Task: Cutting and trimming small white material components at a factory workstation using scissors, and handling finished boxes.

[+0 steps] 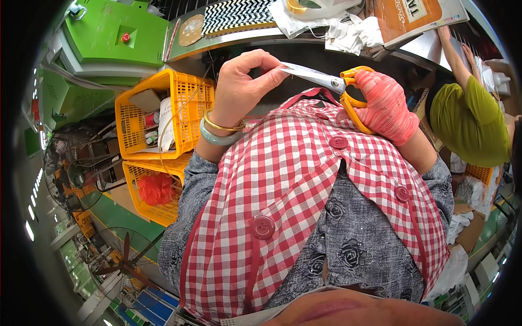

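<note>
My right hand (385,103), in a coral-red knitted glove, is closed around the orange handles of a pair of scissors (319,77). The steel blades point left, toward my bare left hand (243,86). Thumb and forefinger of that hand are pinched together right at the blade tips. Whatever lies in the pinch, if anything, is too small to make out. On the left wrist sit a gold bangle (224,127) and a pale green bangle (216,139). Both hands are held up in front of my red-and-white checked apron (288,163).
A workbench ledge (239,46) runs ahead, carrying a zigzag-patterned piece (237,16), white cloths (353,33) and an orange-printed box (408,19). Two yellow crates (187,117) stand left, near a green machine (114,32) and fans (70,165). A co-worker in a yellow-green shirt (470,127) is at right.
</note>
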Tool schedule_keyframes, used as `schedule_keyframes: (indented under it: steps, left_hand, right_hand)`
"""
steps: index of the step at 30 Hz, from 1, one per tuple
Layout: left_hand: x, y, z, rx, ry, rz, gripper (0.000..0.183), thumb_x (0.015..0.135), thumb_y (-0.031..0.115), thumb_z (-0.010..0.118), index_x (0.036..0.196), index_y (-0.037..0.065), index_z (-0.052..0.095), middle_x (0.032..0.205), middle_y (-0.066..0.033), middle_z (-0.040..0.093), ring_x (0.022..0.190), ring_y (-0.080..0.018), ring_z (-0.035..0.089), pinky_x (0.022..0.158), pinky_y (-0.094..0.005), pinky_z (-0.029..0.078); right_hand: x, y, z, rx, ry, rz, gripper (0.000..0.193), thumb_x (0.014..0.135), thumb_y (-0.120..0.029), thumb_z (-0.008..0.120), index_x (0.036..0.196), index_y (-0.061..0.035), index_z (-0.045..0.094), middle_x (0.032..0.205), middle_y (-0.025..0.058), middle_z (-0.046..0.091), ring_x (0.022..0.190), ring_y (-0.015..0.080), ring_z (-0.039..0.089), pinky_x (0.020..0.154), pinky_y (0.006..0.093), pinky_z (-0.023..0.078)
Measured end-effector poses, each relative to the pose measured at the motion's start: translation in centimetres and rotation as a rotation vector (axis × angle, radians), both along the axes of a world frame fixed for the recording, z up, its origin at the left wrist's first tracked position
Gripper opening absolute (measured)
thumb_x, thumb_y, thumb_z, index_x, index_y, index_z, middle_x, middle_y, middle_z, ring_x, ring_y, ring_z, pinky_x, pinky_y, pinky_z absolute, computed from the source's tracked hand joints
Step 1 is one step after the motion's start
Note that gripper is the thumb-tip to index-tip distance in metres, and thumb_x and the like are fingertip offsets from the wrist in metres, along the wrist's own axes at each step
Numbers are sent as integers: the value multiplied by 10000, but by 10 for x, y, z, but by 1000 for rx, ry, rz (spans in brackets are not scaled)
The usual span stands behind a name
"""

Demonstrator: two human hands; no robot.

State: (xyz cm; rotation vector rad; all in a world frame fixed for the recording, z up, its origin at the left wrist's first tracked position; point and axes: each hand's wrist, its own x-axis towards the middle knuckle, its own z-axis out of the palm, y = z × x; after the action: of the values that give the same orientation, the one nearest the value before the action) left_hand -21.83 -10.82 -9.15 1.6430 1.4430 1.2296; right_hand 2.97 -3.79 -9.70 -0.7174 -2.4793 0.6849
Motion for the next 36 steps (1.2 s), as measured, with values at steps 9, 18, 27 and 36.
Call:
schedule_keyframes:
  steps: [9, 18, 27, 36]
  left_hand:
    - [4, -2, -1, -20, -3, 6, 108, 732, 89, 680, 754, 2, 622, 634, -6, 558, 590, -63, 499, 537, -200, 399]
    - [6, -1, 9, -66, -37, -10, 105, 751, 105, 672, 739, 11, 626, 625, 13, 559, 582, -41, 484, 523, -181, 386]
    - [11, 1, 19, -195, -395, 12, 77, 777, 83, 644, 796, 13, 618, 709, 15, 573, 643, -37, 492, 587, -159, 397]
    - [16, 10, 25, -45, -974, -91, 131, 767, -32, 456, 841, -15, 562, 812, -73, 529, 699, -129, 477, 838, -310, 428]
  right_hand:
    - [4, -1, 5, -13, -51, -14, 350, 629, -163, 751, 894, 16, 607, 839, 152, 619, 762, 278, 621, 675, 310, 504]
    - [5, -4, 11, -143, -28, -53, 359, 640, -183, 743, 895, 26, 600, 819, 169, 607, 753, 302, 613, 662, 312, 498]
    - [12, 3, 5, -203, 35, -83, 526, 632, -264, 774, 1001, 22, 529, 909, 145, 586, 821, 212, 599, 723, 276, 470]
    - [-15, -2, 48, -288, 133, -140, 483, 619, -212, 777, 958, 47, 551, 869, 191, 592, 830, 288, 610, 702, 321, 489]
